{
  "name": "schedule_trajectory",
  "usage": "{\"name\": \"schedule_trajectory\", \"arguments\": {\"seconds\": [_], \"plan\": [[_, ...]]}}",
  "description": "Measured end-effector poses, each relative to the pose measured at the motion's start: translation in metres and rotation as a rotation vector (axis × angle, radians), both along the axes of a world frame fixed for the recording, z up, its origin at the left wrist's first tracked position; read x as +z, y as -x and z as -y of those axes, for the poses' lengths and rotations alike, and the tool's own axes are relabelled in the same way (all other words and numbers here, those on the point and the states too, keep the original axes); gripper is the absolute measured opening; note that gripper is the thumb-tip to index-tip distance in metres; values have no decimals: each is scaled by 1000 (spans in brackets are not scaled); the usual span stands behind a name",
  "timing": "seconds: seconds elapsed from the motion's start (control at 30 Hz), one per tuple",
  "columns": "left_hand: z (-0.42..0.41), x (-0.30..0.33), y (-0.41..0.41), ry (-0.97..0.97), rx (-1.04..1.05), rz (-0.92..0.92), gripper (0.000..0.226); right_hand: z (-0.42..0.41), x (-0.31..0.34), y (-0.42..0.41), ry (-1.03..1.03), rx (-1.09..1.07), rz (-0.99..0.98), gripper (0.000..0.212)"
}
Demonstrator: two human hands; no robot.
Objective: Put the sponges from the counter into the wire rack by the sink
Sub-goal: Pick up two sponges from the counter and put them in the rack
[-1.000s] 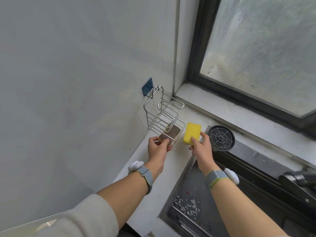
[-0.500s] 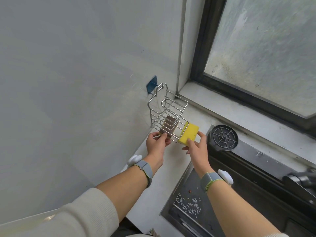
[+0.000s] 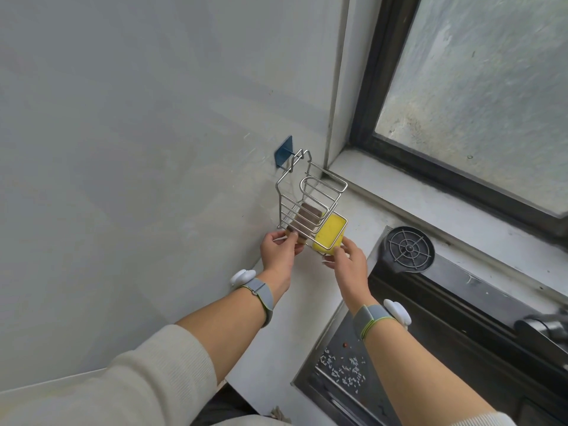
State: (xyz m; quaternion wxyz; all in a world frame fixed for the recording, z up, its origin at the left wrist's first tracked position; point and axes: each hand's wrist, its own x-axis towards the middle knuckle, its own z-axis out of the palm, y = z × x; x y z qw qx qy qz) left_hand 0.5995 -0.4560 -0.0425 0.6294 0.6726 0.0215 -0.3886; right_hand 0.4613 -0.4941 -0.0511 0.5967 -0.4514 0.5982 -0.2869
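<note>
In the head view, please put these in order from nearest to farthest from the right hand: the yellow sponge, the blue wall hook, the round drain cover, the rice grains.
From the right hand:
1. Yellow sponge, at its fingertips, in the wire rack.
2. Round drain cover, to its right.
3. Blue wall hook above and rice grains below: too close to call.

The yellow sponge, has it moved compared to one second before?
Yes. The yellow sponge, held by the right hand, went left toward the wall, from beside the wire rack to against its front wires.

Pale grey wall (image 3: 129,124) left of grip. Dark-framed window (image 3: 479,96), frosted pane, daylight, up right. White sill (image 3: 430,204) beyond grip. Steel sink (image 3: 353,379) below right.
</note>
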Motion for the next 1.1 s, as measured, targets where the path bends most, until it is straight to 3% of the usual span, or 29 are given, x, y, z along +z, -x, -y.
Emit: {"name": "schedule_trajectory", "arguments": {"seconds": [0.17, 0.5, 0.97, 1.1], "plan": [[0, 1, -3, -7, -13, -8, 30, -6, 11, 0, -42, 9, 21, 52], [0, 1, -2, -65, 2, -12, 33, -3, 17, -3, -63, -17, 113, 37], [-8, 15, 0, -150, -19, 110, 12, -14, 19, -6, -13, 57, -51, 42], [-23, 22, 6, -253, -187, 193, 13, -22, 27, 5, 6, 73, -116, 46]]}}
